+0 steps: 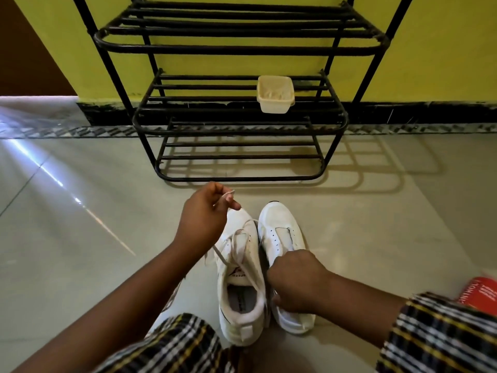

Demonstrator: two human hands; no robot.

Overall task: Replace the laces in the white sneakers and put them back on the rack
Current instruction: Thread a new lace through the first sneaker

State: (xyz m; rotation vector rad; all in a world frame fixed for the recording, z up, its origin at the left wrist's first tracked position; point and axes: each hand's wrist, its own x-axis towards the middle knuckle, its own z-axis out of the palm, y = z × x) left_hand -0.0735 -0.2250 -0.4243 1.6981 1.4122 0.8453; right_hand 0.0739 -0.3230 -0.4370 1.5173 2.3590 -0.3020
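Two white sneakers stand side by side on the floor in front of me, toes toward the rack. The left sneaker [242, 281] carries a loose white lace [236, 246] through its eyelets. My left hand [204, 214] is raised above its toe and pinches one end of that lace, pulling it up. The right sneaker [282, 232] has bare eyelets with no lace showing. My right hand [295, 281] is curled over the right sneaker's opening; what its fingers hold is hidden. The black metal shoe rack [239, 122] stands against the yellow wall.
A cream plastic tub [274, 94] sits on the rack's middle shelf, right of centre. A red box [481, 292] lies on the tiled floor at the right edge. Checked sleeves cover both of my forearms low in the frame.
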